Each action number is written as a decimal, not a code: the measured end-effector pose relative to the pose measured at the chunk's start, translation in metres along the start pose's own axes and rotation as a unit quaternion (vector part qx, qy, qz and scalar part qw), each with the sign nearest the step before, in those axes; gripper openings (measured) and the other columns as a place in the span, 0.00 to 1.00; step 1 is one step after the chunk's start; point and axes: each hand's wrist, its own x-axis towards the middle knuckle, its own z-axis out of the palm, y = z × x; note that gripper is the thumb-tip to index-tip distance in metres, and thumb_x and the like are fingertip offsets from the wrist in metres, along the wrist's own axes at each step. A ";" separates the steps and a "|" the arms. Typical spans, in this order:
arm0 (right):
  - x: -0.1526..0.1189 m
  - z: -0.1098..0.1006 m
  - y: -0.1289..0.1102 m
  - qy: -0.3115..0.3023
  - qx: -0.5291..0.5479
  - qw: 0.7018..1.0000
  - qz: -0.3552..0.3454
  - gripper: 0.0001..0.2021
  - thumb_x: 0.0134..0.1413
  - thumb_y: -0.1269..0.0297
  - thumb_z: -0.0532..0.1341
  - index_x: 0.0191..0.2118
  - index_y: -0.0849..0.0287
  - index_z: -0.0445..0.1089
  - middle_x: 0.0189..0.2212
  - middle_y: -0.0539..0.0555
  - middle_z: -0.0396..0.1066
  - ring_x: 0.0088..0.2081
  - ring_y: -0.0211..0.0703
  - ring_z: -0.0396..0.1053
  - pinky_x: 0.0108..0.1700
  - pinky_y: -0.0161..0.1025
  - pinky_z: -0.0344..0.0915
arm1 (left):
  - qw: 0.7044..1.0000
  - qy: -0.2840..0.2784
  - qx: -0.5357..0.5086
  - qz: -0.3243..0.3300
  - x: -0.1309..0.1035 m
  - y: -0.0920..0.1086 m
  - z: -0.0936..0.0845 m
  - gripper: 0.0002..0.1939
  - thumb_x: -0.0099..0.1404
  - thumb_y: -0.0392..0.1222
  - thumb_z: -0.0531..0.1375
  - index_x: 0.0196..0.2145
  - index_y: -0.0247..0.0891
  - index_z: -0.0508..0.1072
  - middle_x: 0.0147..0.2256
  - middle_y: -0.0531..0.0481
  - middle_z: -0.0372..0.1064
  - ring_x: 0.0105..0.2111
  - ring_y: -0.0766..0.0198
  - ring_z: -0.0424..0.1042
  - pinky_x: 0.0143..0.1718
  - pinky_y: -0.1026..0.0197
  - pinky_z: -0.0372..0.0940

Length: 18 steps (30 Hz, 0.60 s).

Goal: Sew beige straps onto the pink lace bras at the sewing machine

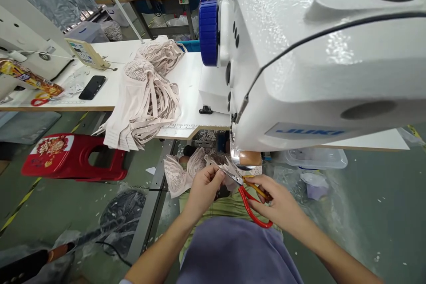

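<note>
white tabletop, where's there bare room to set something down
Bare tabletop shows between the garment pile and sewing machine; another patch between pile and phone. Crowded: beside the machine, where left hand, right hand, scissors and lace garment gather.

The scissors (240, 181) sit in the right fingers (260, 181), tips toward the left fingers (211, 175), which pinch the bra (178, 176). Above and beyond the right fingers stands the sewing machine (309, 66). Beyond the left fingers, leftward, the bra pile (146, 93) lies on the surface (189, 75) (partly overhanging its near edge), the phone (92, 88) farther left. Well left of them, the stool (80, 157) rests on the floor (369, 199).
</note>
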 end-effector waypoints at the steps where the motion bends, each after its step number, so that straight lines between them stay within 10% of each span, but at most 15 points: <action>1: 0.000 -0.002 0.000 -0.008 -0.003 1.000 0.007 0.18 0.53 0.62 0.58 0.50 0.54 0.72 0.46 0.57 0.76 0.41 0.48 0.75 0.39 0.42 0.72 | 1.000 0.000 0.006 0.002 -0.001 0.001 0.000 0.17 0.60 0.53 0.60 0.22 0.39 0.67 0.20 0.55 0.59 0.19 0.69 0.55 0.22 0.64 0.50; 9: -0.022 -0.024 0.015 0.018 -0.047 0.999 0.007 0.16 0.57 0.59 0.58 0.50 0.49 0.74 0.39 0.54 0.78 0.28 0.44 0.73 0.25 0.38 0.68 | 0.986 0.023 -0.158 -0.048 -0.001 -0.002 0.006 0.19 0.52 0.54 0.66 0.22 0.38 0.65 0.17 0.60 0.52 0.18 0.73 0.48 0.21 0.66 0.45; 13: -0.011 -0.076 0.037 0.070 -0.129 0.989 0.014 0.15 0.56 0.54 0.61 0.49 0.47 0.75 0.30 0.53 0.77 0.20 0.42 0.68 0.19 0.37 0.61 | 0.978 0.012 -0.202 -0.050 0.000 0.000 0.011 0.21 0.50 0.57 0.65 0.20 0.39 0.62 0.16 0.62 0.49 0.18 0.74 0.46 0.21 0.66 0.45; 18: 0.026 -0.134 0.036 0.242 -0.250 0.937 -0.007 0.13 0.61 0.53 0.57 0.39 0.55 0.74 0.34 0.63 0.74 0.38 0.58 0.74 0.34 0.46 0.67 | 0.975 -0.024 -0.211 -0.057 -0.002 0.014 0.012 0.21 0.50 0.58 0.66 0.23 0.37 0.66 0.19 0.58 0.57 0.19 0.73 0.53 0.21 0.67 0.49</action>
